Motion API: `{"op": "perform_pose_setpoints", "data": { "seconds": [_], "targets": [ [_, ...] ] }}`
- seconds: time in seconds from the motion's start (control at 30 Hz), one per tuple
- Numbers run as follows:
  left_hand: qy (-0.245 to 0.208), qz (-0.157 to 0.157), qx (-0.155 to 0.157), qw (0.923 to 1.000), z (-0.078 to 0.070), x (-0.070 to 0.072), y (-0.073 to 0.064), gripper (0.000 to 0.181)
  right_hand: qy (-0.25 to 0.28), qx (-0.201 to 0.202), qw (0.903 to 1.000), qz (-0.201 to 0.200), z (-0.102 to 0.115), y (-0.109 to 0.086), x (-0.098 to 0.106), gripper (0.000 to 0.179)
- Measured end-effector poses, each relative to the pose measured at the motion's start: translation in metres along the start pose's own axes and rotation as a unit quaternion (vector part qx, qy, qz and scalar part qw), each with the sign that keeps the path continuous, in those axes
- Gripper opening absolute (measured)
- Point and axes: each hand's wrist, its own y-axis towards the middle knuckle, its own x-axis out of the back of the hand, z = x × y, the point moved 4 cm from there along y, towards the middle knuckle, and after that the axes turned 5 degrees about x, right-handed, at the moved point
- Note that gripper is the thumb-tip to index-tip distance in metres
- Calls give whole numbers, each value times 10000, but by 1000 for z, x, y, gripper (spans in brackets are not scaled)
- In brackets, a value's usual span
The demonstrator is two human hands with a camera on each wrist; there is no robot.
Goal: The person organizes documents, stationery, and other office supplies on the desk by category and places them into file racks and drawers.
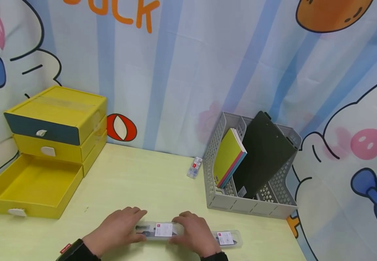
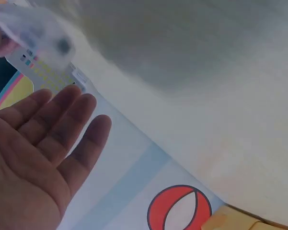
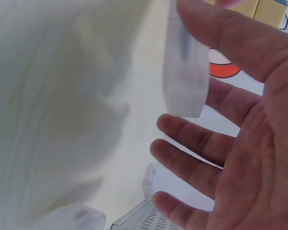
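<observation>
A clear plastic pencil case with a white label and dark items inside is near the table's front. Thumb and index finger of my right hand pinch its right end; the other fingers spread out in the right wrist view. At its left end is my left hand, whose fingers extend fairly straight in the left wrist view, apart from the blurred case. A second clear case with a label lies right of my right hand, partly hidden by it. Farther back, a small clear packet lies beside the grey organizer.
On the left stands a yellow drawer unit, its bottom drawer pulled out with nothing inside. At the right, the grey organizer holds colored notebooks and a dark clipboard. A patterned curtain hangs behind the table.
</observation>
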Motion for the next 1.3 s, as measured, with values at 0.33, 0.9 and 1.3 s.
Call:
{"op": "perform_pose_setpoints", "data": {
  "seconds": [0.33, 0.9, 1.3],
  "targets": [
    [44, 254, -193, 9995, -4, -8, 1, 65, 335, -99, 9993, 154, 4, 4, 3, 50],
    [218, -405, 708, 9964, 25, 25, -4, 56, 613, -1115, 9918, -69, -24, -4, 11, 52],
    [68, -705, 1782, 9814, 70, 69, -19, 74, 840, -1665, 9824, 110, -35, -10, 16, 50]
  ]
}}
